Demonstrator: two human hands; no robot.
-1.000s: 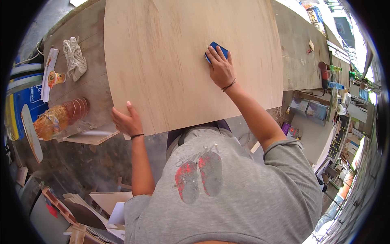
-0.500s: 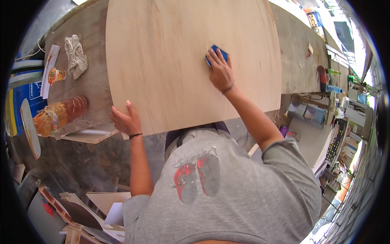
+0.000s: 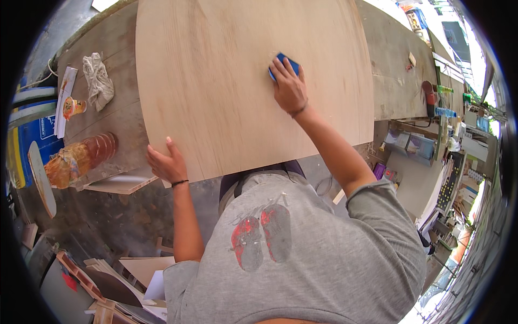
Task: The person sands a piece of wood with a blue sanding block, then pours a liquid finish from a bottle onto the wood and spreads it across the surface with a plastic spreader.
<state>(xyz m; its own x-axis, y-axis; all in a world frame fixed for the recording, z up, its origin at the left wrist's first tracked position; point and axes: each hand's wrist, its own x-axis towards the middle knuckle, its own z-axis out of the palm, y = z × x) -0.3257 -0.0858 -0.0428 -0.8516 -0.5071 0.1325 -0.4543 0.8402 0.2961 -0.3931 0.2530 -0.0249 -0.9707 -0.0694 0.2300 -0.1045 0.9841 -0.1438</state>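
A large pale wooden panel (image 3: 216,102) lies flat on the workbench in front of me. My right hand (image 3: 291,93) presses a blue sanding block (image 3: 288,63) against its surface, right of the middle, with the fingers laid over the block. At the panel's near left corner rests my left hand (image 3: 168,163), its thumb raised apart and its fingers stretched along the edge. Nothing shows in that hand; the side of it facing the panel is hidden.
On the bench (image 3: 121,59) to the left lie a crumpled white cloth (image 3: 98,81), a small cup (image 3: 73,107) and a large bottle of reddish liquid (image 3: 100,150). A red-and-black tool (image 3: 429,100) sits at the right. Wood offcuts (image 3: 143,267) lean at the lower left.
My right hand has slid the blue sanding block slightly to the left and away from me across the panel. My left hand stays at the corner.
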